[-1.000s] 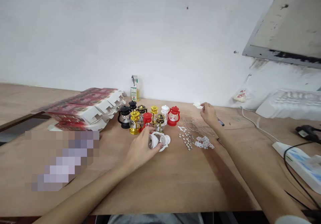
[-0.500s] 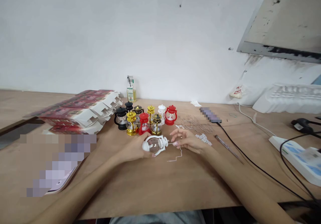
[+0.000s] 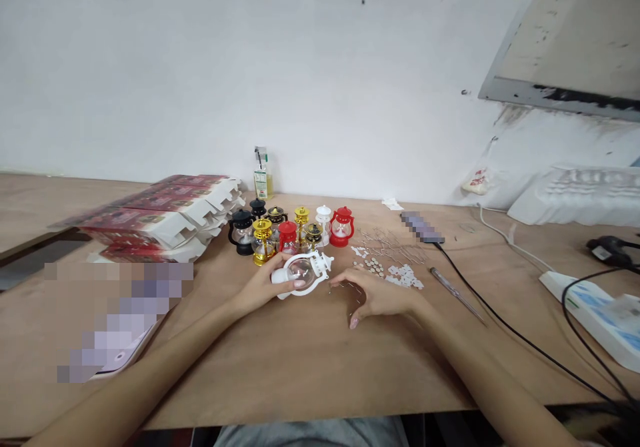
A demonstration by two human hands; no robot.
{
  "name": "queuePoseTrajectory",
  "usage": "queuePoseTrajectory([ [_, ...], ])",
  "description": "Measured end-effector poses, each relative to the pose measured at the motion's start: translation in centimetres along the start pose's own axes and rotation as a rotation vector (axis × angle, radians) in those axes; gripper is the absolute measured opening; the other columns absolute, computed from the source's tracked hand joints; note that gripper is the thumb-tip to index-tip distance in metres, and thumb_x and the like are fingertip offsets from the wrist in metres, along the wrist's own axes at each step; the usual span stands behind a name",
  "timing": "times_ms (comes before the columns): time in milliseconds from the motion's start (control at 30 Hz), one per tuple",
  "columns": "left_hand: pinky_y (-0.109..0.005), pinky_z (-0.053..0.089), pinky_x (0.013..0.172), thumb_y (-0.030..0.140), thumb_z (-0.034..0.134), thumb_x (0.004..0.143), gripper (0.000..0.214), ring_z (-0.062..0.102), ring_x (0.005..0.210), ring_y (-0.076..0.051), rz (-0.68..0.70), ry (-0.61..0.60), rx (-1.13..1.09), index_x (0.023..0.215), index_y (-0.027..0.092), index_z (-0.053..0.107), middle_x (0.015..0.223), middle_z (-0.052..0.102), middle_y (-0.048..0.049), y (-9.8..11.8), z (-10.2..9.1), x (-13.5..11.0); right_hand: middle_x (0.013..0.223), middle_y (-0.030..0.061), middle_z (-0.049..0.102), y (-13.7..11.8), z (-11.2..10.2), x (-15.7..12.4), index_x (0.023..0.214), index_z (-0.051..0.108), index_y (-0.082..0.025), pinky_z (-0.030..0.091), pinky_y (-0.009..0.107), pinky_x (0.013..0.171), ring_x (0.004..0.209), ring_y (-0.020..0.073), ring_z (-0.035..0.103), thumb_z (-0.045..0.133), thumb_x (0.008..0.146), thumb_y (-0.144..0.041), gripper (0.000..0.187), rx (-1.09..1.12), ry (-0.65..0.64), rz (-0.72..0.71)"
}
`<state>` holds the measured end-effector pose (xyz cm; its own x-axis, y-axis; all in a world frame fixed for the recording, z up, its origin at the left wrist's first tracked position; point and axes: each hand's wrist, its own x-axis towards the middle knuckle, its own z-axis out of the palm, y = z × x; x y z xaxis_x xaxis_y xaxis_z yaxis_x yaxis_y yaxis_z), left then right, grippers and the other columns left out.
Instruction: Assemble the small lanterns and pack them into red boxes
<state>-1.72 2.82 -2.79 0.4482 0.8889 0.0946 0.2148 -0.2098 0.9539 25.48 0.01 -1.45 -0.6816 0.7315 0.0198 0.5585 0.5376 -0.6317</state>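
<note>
My left hand (image 3: 265, 288) holds a small white toy lantern (image 3: 301, 272) with a clear globe, lying on its side just above the wooden table (image 3: 310, 360). Beside it, my right hand (image 3: 374, 295) hovers palm down over a thin bent wire (image 3: 343, 285), fingers loosely curled; I cannot make out whether it pinches the wire. Behind them stands a cluster of small lanterns (image 3: 287, 233) in black, gold, red and white. Right of the cluster lie small round button cells (image 3: 374, 267), white tabs (image 3: 406, 276) and a heap of thin wires (image 3: 393, 245).
Flat red-and-white cartons (image 3: 165, 217) are stacked at the back left, with a small bottle (image 3: 261, 177) by the wall. A screwdriver (image 3: 453, 291), a black cable (image 3: 520, 343) and a white power strip (image 3: 595, 317) lie on the right. A pink phone (image 3: 113, 360) lies front left.
My right hand came back from the far side of the table to the lantern, carrying a bent wire, and now lies lower over it. My left hand lifted and turned the white lantern.
</note>
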Motion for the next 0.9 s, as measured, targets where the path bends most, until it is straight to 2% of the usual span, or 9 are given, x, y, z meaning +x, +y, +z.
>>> queuePoseTrajectory([
  [67,-0.029,0.048,0.077,0.046,0.073,0.063,0.05,0.06,0.092,-0.021,-0.012,-0.008,-0.034,0.099,0.016,0.054,0.104,0.063,-0.0058,0.1,0.2,0.0,0.115,0.0066,0.056,0.1,0.2,0.2,0.12,0.053,-0.022,0.041,0.035,0.092,0.107,0.0228,0.051,0.079,0.063,-0.043,0.066,-0.037,0.019,-0.001],
  [200,-0.029,0.047,0.078,0.046,0.075,0.061,0.05,0.06,0.09,-0.02,-0.027,-0.005,-0.073,0.096,0.016,0.054,0.103,0.063,-0.0054,0.0,0.5,0.2,0.112,0.0075,0.052,0.3,0.9,0.4,0.12,0.052,-0.022,0.039,0.038,0.096,0.108,0.023,0.049,0.075,0.066,-0.05,0.065,-0.083,0.067,0.021],
  [367,-0.026,0.047,0.074,0.039,0.077,0.06,0.049,0.059,0.084,-0.017,-0.005,-0.05,-0.051,0.097,0.016,0.055,0.098,0.062,-0.0034,0.1,0.4,0.1,0.11,0.0074,0.051,0.0,1.4,0.4,0.108,0.055,-0.02,0.042,0.038,0.093,0.105,0.0231,0.05,0.07,0.068,-0.055,0.056,-0.093,0.14,0.078],
  [467,-0.024,0.046,0.068,0.036,0.079,0.057,0.051,0.058,0.079,-0.016,-0.004,-0.1,-0.023,0.097,0.015,0.056,0.095,0.062,-0.0024,0.3,0.5,-0.1,0.11,0.0068,0.053,0.1,1.1,0.3,0.108,0.054,-0.021,0.044,0.038,0.091,0.103,0.0223,0.052,0.069,0.071,-0.053,0.051,-0.075,0.261,0.074],
  [567,-0.023,0.045,0.065,0.036,0.078,0.057,0.051,0.057,0.076,-0.016,-0.016,-0.113,-0.024,0.098,0.015,0.057,0.093,0.063,-0.0022,0.6,0.7,-0.3,0.111,0.0072,0.056,0.4,0.8,0.4,0.109,0.056,-0.023,0.044,0.04,0.09,0.101,0.022,0.054,0.07,0.072,-0.048,0.047,-0.027,0.477,0.045],
  [633,-0.025,0.046,0.068,0.038,0.077,0.059,0.05,0.058,0.079,-0.017,-0.019,-0.096,-0.044,0.098,0.015,0.058,0.095,0.063,-0.003,0.8,0.8,-0.5,0.11,0.0077,0.058,0.5,0.9,0.6,0.109,0.057,-0.023,0.045,0.04,0.089,0.097,0.0211,0.057,0.071,0.072,-0.045,0.045,0.112,0.62,0.025],
  [700,-0.026,0.047,0.07,0.04,0.076,0.059,0.052,0.059,0.082,-0.019,-0.022,-0.068,-0.082,0.102,0.016,0.058,0.097,0.064,-0.0038,1.0,0.9,-0.7,0.108,0.0075,0.062,0.4,1.3,0.9,0.108,0.058,-0.024,0.047,0.04,0.088,0.096,0.0202,0.06,0.071,0.073,-0.043,0.042,0.357,0.687,0.01],
  [800,-0.027,0.047,0.071,0.042,0.077,0.058,0.055,0.06,0.083,-0.02,-0.043,-0.037,-0.138,0.104,0.016,0.059,0.096,0.065,-0.004,1.4,1.1,-0.9,0.105,0.0065,0.066,0.0,2.2,1.4,0.103,0.06,-0.024,0.048,0.039,0.088,0.098,0.0203,0.061,0.071,0.072,-0.045,0.039,0.676,0.672,0.0],
  [900,-0.025,0.047,0.071,0.041,0.077,0.059,0.05,0.06,0.082,-0.018,-0.07,-0.02,-0.171,0.099,0.015,0.062,0.093,0.066,-0.0035,1.7,1.3,-1.1,0.104,0.0061,0.068,-0.6,2.9,1.7,0.099,0.063,-0.023,0.048,0.039,0.088,0.099,0.0207,0.062,0.073,0.069,-0.046,0.039,0.797,0.652,-0.01],
])
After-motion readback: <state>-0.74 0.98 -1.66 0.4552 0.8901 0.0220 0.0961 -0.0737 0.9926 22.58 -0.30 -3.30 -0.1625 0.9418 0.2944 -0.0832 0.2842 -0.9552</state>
